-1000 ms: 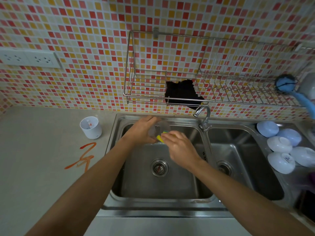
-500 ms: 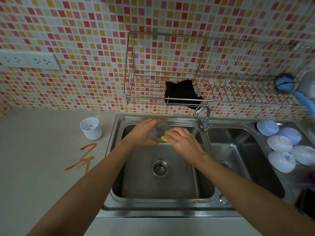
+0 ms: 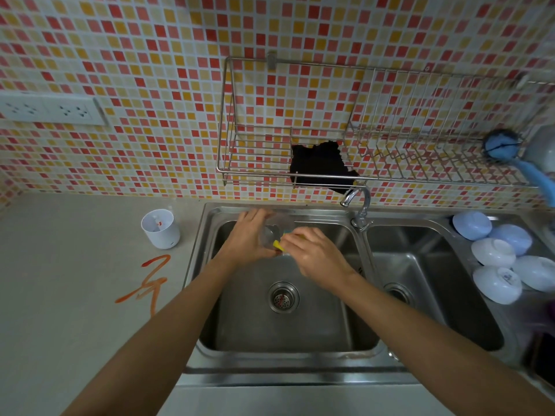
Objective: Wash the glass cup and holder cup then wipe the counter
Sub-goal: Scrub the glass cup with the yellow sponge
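Holder cup on counter (small item inside, unclear).

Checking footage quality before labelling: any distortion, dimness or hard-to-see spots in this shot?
Head view: wide-angle lens bows the wire rack and tile lines; lighting is dim and flat; the glass cup in the left hand is transparent and faint; right hand slightly soft.

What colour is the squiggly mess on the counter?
Orange-red: the smear shows clearly in the head view.
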A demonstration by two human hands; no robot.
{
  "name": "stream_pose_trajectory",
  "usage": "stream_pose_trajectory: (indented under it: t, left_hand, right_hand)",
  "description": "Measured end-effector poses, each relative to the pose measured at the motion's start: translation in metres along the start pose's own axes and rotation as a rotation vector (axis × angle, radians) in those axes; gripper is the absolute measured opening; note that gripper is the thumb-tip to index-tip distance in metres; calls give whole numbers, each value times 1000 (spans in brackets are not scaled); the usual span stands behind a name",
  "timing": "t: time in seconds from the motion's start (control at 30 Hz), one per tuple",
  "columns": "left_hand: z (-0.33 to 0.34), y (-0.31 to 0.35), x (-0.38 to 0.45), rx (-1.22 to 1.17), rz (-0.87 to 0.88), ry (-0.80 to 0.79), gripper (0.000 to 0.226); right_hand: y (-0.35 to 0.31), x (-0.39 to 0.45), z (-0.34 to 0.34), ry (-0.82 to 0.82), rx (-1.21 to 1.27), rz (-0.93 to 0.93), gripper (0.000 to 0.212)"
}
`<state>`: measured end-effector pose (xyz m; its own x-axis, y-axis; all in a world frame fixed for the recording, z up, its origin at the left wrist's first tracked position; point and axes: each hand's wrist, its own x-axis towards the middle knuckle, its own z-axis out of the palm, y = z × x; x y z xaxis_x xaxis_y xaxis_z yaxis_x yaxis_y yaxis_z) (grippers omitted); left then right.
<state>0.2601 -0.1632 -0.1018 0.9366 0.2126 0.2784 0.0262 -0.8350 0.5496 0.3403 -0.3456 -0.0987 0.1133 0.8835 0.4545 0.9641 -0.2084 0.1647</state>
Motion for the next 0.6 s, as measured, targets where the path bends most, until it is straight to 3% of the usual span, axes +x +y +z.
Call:
stream_pose_trajectory:
  t: [0.1, 0.2, 0.6]
  left_hand:
    - [-3, -1, -1, 31, 40, -66, 77]
    - [-3, 0, -2, 40, 50, -112, 82]
    - [-9, 0, 5, 72, 69, -39, 79]
  right_hand:
    - [13, 1, -4, -125, -58, -117, 34]
    - [26, 12, -12, -132, -92, -148, 37]
    - [7, -1, -5, -44, 22, 118, 44]
